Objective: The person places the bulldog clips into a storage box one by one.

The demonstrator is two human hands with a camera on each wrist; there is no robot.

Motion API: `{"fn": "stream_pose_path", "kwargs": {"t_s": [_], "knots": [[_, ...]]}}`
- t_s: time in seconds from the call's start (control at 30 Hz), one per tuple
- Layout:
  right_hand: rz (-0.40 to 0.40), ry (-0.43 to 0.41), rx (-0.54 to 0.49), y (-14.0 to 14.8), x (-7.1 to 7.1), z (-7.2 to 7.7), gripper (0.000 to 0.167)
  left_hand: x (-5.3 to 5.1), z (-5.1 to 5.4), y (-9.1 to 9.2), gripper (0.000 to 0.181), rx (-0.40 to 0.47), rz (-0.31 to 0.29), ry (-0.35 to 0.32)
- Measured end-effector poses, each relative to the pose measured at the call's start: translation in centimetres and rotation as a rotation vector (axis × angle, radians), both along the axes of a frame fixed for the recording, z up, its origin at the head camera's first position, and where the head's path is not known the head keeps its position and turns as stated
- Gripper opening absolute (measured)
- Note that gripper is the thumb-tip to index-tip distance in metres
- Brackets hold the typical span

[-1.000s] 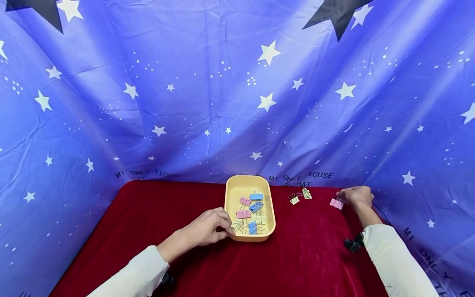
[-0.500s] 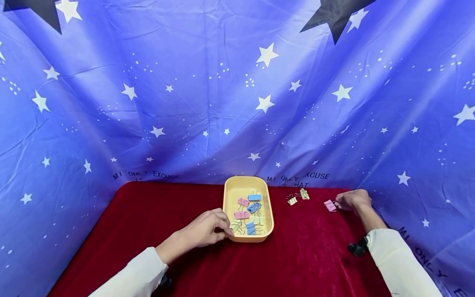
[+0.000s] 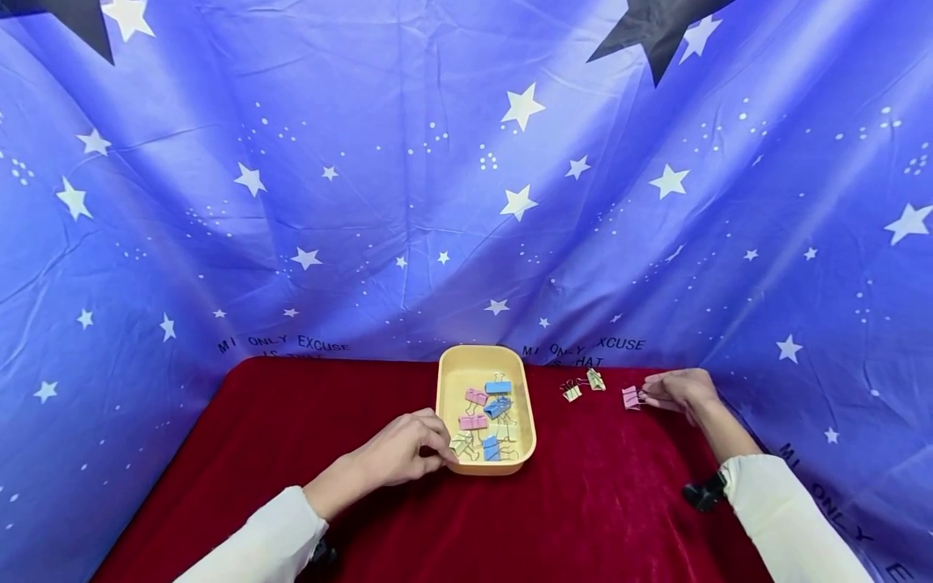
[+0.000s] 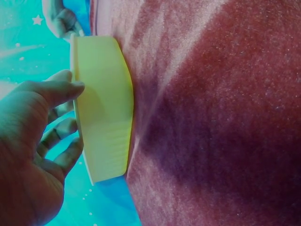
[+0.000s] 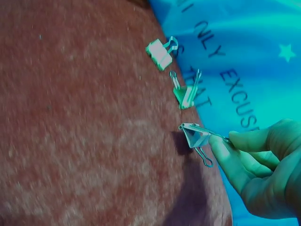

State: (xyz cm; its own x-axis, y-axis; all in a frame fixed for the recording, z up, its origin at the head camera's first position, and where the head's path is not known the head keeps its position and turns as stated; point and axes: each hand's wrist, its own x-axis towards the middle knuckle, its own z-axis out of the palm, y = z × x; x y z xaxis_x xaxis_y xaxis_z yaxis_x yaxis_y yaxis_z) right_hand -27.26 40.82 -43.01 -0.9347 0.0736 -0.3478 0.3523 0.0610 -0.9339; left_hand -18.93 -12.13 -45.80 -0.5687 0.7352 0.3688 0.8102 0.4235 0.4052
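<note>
A yellow tray stands mid-table with several pink, blue and pale yellow binder clips inside. At its near left corner my left hand pinches the rim between thumb and fingers; the left wrist view shows the thumb against the outer wall. Off to the right, my right hand pinches a pink binder clip by one wire handle, as the right wrist view shows, with the clip's other handle hanging free. Left of that clip lie two pale yellow binder clips close together.
A dark red velvet cloth covers the table. Behind it and along both sides hangs a blue curtain with white stars. The curtain's foot meets the table's back edge near the loose clips.
My right hand has moved left with the pink binder clip, bringing it nearer the two pale yellow clips. The left hand keeps its hold on the tray rim. The head view has shifted slightly.
</note>
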Motion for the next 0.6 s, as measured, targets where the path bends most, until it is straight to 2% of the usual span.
{"fn": "stream_pose_path", "kwargs": {"t_s": [0.03,0.1,0.4,0.47,0.6], "knots": [[-0.006,0.001,-0.039,-0.4,0.1,0.1,0.046,0.0,0.0,0.0,0.018,0.002,-0.002,0.002],[0.0,0.006,-0.079,-1.0,0.2,0.4,0.049,0.0,0.0,-0.1,0.018,0.004,-0.005,0.003],[0.057,0.021,-0.142,-3.7,0.2,1.2,0.039,0.1,0.1,0.0,0.017,-0.021,0.027,-0.042],[0.063,0.023,-0.156,-4.3,0.1,1.4,0.03,0.0,0.1,0.0,0.018,-0.023,0.024,-0.037],[0.076,0.042,-0.181,-5.5,0.1,1.8,0.029,0.0,0.2,0.0,0.018,-0.023,0.02,-0.028]]}}
